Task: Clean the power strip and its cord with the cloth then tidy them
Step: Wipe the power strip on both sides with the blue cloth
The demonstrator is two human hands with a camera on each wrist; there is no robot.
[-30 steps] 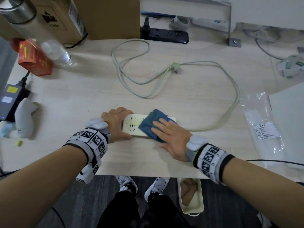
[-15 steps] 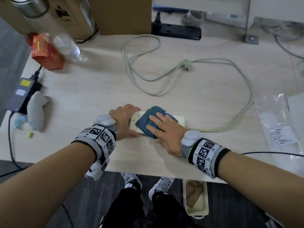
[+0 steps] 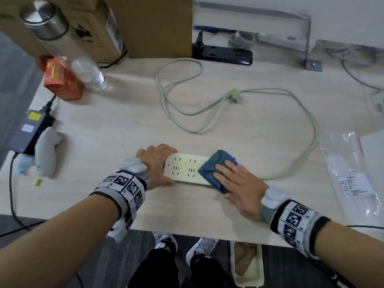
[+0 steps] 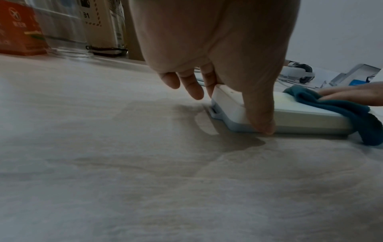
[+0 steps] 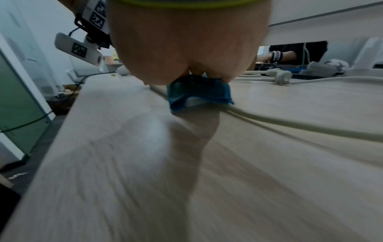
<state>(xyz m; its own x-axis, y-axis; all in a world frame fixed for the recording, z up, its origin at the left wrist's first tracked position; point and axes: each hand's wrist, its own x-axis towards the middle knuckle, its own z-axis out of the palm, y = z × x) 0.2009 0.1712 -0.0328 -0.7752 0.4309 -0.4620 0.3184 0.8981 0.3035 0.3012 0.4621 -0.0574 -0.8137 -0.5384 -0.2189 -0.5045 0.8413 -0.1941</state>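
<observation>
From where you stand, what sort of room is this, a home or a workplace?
Probably an office or lab workspace, not a home: a pale wood desk with a cardboard box at its back, a black power strip behind it, and another person working at a neighbouring bench.

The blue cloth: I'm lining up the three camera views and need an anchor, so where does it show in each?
Head: the blue cloth lies centre-right, under the right hand, on the power strip's right end.
Left wrist: far right edge, draped over the strip's far end.
Right wrist: upper centre, just below the fingers.
Shared landmark: the pale cord, which leaves the strip beside the cloth.
</observation>
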